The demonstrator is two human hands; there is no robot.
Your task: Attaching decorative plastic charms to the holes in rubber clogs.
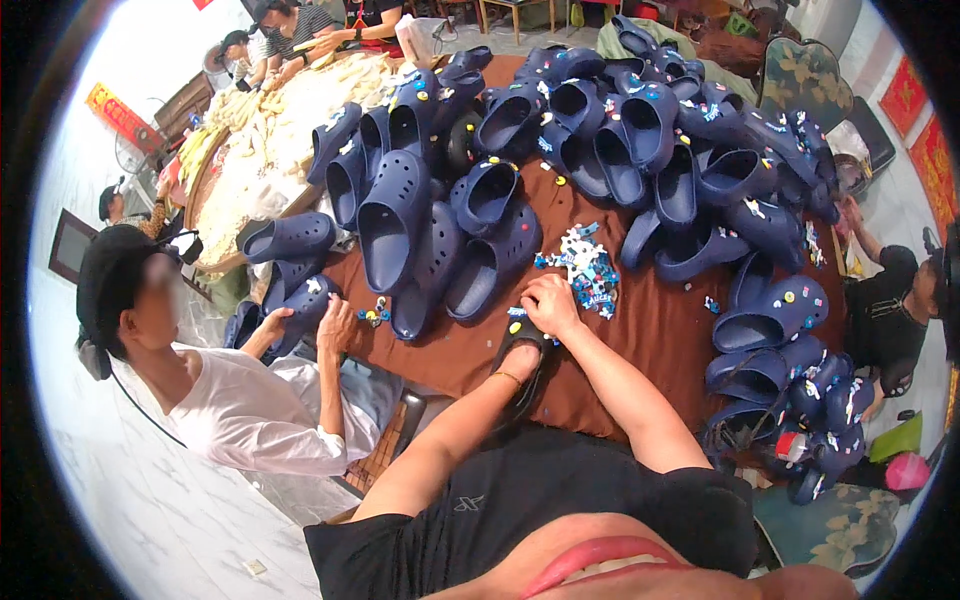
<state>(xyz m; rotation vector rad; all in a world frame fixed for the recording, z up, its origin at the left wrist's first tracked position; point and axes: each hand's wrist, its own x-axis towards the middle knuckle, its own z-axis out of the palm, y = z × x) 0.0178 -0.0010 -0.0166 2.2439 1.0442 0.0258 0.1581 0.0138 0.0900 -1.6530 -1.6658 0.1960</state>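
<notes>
My left hand [522, 358] reaches into the opening of a dark clog [507, 346] at the table's near edge; its fingers are hidden inside. A yellow round charm and a small pale blue-white one show on the clog's upper. My right hand [549, 303] is closed over the toe end of this clog, fingers bent and pressed down; what they hold, if anything, is hidden. Just beyond and right of it lies a heap of small blue, white and black shoe charms [590, 268].
Many navy clogs [390, 215] crowd the table's far side, with more clogs [765, 312] at right. A brown cloth [640, 345] covers the table. At left, a person in white [245, 400] handles a clog. Another person [900, 310] sits at right; others work by a pale heap [265, 150].
</notes>
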